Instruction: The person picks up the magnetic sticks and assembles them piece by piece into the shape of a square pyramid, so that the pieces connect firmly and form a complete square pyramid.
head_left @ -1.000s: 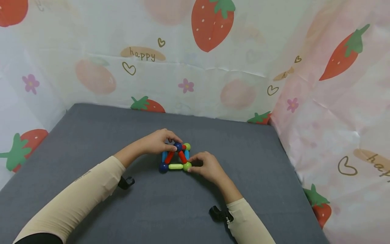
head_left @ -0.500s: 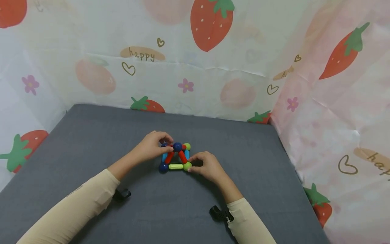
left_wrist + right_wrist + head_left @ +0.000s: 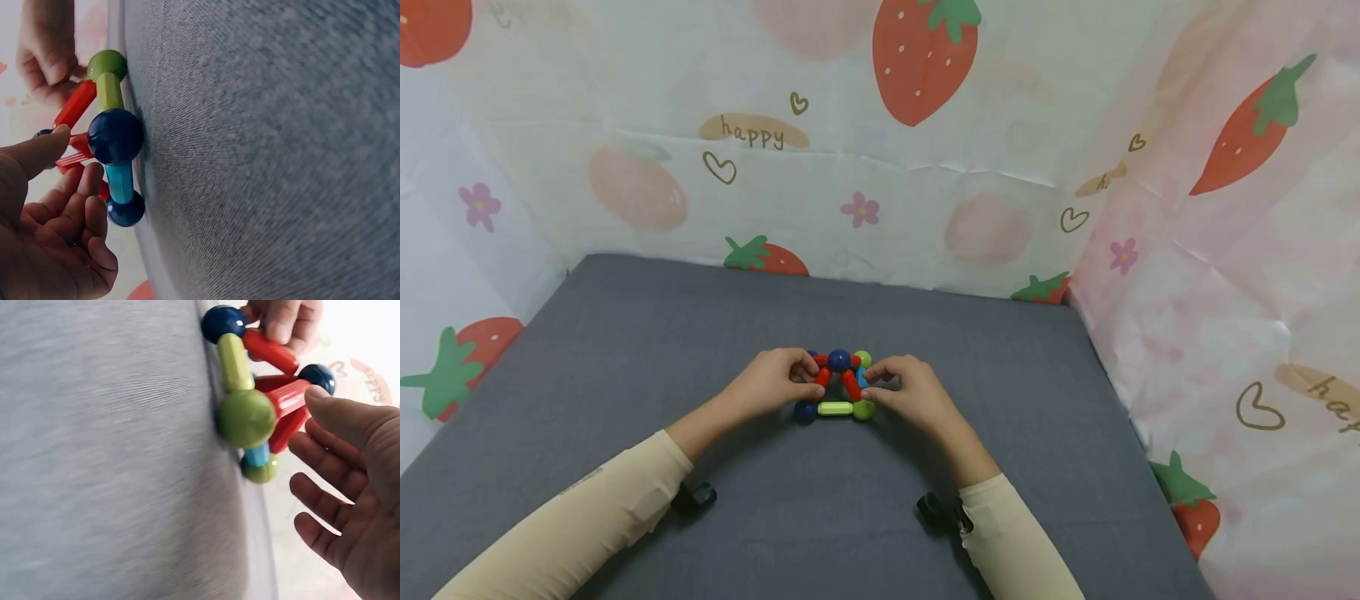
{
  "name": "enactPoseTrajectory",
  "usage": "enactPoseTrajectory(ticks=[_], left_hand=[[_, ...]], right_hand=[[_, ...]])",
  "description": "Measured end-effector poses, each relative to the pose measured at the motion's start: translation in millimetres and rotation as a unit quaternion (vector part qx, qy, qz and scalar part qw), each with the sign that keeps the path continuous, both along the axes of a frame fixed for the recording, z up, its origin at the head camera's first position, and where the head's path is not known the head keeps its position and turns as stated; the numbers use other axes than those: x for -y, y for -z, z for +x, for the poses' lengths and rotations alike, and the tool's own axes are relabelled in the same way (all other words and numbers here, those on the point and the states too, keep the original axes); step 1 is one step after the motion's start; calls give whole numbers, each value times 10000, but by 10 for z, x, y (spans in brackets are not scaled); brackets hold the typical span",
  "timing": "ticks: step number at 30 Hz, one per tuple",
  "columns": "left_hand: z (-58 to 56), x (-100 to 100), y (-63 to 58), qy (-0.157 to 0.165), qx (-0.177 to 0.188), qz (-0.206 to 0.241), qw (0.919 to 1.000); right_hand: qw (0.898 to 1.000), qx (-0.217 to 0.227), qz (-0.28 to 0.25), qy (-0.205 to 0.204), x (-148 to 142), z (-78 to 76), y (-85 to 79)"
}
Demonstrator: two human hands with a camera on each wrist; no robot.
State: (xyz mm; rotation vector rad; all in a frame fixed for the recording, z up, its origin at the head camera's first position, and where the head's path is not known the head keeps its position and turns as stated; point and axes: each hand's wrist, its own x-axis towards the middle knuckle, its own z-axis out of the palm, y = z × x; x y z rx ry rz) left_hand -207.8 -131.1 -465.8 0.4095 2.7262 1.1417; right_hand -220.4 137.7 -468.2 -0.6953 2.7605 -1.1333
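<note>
A small pyramid of magnetic rods and balls stands on the grey cloth, topped by a navy ball (image 3: 839, 361). Red rods (image 3: 852, 384) slope down from it to the base. Along the front, a yellow-green rod (image 3: 835, 408) joins a navy ball (image 3: 806, 412) to a green ball (image 3: 863, 410); a light blue rod (image 3: 120, 183) forms the left side. My left hand (image 3: 771, 381) pinches the pyramid's left side, its thumb at a red rod. On the right, my right hand (image 3: 919, 397) holds the sloping rods between thumb and index finger, other fingers spread loosely.
Grey cloth (image 3: 700, 292) covers the table around the pyramid. A strawberry-printed sheet (image 3: 910, 183) hangs behind it and along both sides. Black straps (image 3: 694, 497) sit at the wrists, below the beige sleeves (image 3: 580, 508).
My left hand has let go of the top navy ball and moved down to the left-side rods. My right hand has shifted from the front green ball up to the right-side rods.
</note>
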Motion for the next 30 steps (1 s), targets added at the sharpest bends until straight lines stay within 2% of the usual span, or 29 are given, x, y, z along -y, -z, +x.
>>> enactPoseTrajectory(ticks=[5,11,18,25,30], left_hand=[[4,-18,7,0,21,37,10000],[-8,-48,-15,-8,-1,66,10000],[-9,-76,-31,18,-100,-12,9999],[6,-88,-47,89,-207,-43,9997],[9,-80,-36,59,-149,-99,9998]], right_hand=[[9994,-291,-175,-47,87,-70,-124],[9992,-334,-167,-160,203,-137,-254],[9986,-374,-123,-341,284,-179,-268],[9986,-420,31,-321,319,-168,-284],[9984,-430,149,-324,337,-161,-280]])
